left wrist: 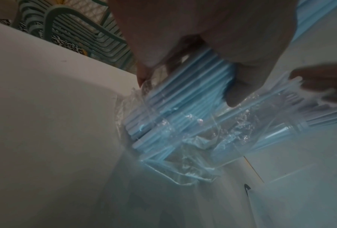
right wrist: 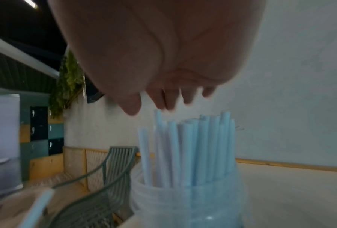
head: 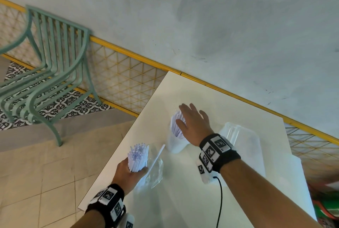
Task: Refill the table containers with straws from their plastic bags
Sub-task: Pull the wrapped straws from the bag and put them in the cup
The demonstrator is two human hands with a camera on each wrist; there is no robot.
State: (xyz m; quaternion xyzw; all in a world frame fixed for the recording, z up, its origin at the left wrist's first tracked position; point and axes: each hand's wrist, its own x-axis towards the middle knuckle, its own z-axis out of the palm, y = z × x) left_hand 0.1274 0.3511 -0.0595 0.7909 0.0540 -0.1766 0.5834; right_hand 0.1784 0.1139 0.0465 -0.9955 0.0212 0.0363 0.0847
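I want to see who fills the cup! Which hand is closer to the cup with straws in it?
Right. The right hand hovers open just above the straws in the cup. The left hand is farther away near the table edge, gripping a straw bundle.

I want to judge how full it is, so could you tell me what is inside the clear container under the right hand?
Pale blue straws stand upright in the container, tips above its rim. The open right hand hovers over them. Its frosted wall hides their lower ends.

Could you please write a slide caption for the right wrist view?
Open right hand hovering just above pale blue straws standing in a translucent container.
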